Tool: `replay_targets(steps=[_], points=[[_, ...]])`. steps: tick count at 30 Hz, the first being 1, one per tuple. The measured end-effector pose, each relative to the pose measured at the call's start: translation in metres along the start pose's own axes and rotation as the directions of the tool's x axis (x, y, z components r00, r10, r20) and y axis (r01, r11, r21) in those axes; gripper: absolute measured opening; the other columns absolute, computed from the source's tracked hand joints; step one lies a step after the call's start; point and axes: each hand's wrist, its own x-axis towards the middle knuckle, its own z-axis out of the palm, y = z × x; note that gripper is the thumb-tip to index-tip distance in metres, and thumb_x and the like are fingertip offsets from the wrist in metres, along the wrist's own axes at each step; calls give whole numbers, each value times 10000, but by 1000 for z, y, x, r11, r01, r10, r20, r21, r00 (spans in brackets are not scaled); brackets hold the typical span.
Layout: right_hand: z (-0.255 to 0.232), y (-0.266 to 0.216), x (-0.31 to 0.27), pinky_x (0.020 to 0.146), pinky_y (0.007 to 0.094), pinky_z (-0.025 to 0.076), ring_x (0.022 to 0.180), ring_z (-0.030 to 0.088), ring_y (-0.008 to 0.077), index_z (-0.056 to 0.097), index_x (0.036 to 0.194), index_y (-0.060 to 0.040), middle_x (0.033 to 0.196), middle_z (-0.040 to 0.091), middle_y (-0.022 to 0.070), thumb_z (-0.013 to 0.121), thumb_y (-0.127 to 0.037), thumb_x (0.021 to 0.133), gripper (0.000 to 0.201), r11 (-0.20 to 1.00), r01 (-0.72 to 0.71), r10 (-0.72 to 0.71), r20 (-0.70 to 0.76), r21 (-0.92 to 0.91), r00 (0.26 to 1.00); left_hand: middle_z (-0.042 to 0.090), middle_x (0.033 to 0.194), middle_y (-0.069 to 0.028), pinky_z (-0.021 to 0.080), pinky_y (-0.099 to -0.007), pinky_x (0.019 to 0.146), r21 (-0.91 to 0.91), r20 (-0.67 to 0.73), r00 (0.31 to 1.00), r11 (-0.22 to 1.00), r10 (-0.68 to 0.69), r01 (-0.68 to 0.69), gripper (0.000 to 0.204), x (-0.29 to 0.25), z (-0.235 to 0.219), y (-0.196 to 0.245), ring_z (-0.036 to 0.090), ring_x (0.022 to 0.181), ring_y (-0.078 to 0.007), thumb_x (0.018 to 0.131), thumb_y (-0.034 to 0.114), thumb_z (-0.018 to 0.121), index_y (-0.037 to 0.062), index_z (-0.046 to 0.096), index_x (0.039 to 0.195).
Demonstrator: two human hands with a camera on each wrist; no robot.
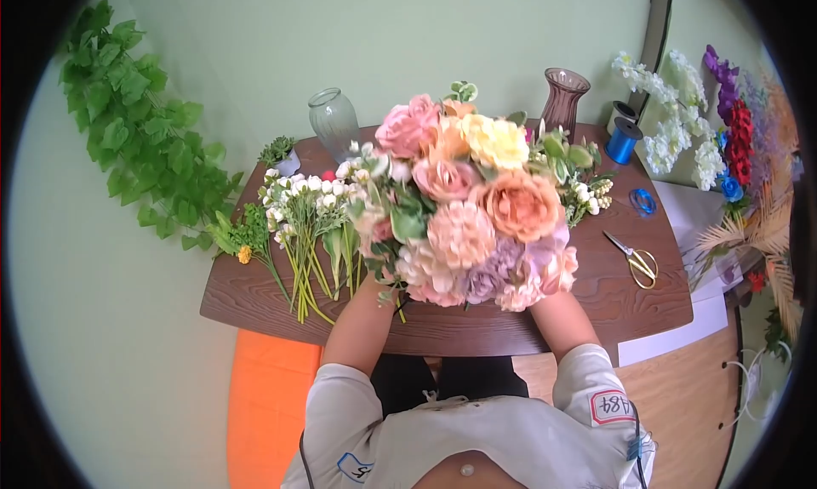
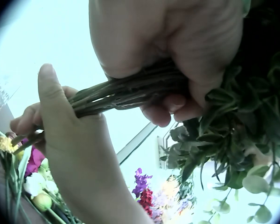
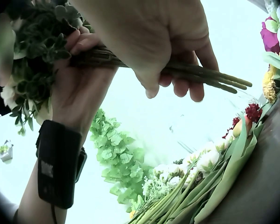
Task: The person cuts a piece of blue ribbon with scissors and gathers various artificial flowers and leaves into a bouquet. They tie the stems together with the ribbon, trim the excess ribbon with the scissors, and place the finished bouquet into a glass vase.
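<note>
A full bouquet (image 1: pixel 464 204) of pink, peach, yellow and lilac flowers is held up in front of the person, its blossoms facing the head camera. Both hands are hidden behind it in the head view. From the left wrist, the left hand (image 2: pixel 163 37) grips the bundled stems (image 2: pixel 126 95) close under the leaves. The right hand (image 3: pixel 149 39) holds the same bundle lower down, with the cut stem ends (image 3: pixel 240 84) sticking out past its fingers. The two hands sit a short way apart along the stems.
On the dark wooden table (image 1: pixel 255 293) lie white-flowered stems (image 1: pixel 298 208) and, to the right, gold-handled scissors (image 1: pixel 634 259). A clear glass vase (image 1: pixel 334 123), a purple vase (image 1: pixel 565 102) and a blue ribbon spool (image 1: pixel 624 140) stand at the back. Green vine (image 1: pixel 136 114) hangs at left.
</note>
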Motion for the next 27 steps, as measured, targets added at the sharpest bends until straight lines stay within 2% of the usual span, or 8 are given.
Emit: replay_targets(steps=[9, 12, 19, 27], points=[[-9, 0, -4, 760, 304, 397, 825, 504, 212, 527, 964, -12, 900, 545, 120, 591, -118, 682, 308, 997, -45, 47, 26, -60, 999, 491, 1045, -63, 389, -298, 799, -107, 5, 999, 993, -40, 40, 367, 8, 11, -1, 469, 945, -188, 718, 58, 526, 43, 462, 1079], [1, -1, 0, 755, 303, 398, 818, 505, 213, 529, 959, -11, 895, 546, 122, 589, -116, 683, 302, 995, -59, 62, 38, -75, 997, 490, 1053, -65, 388, -300, 805, -140, 2, 999, 989, -55, 54, 368, 5, 10, 0, 467, 953, -190, 719, 57, 523, 44, 461, 1082], [-17, 4, -23, 741, 303, 402, 802, 507, 215, 534, 947, -8, 883, 548, 126, 584, -113, 684, 288, 988, -100, 108, 65, -114, 992, 486, 1071, -69, 384, -306, 818, -220, -1, 995, 971, -97, 94, 372, -13, 1, 8, 462, 972, -194, 722, 56, 518, 45, 459, 1090], [-9, 10, 2, 726, 302, 407, 784, 510, 218, 538, 935, -4, 869, 549, 131, 579, -109, 685, 273, 971, -164, 177, 64, -172, 982, 482, 1092, -73, 381, -312, 833, -321, 31, 988, 935, -152, 154, 377, 0, 7, 3, 457, 994, -198, 725, 54, 512, 48, 456, 1098]])
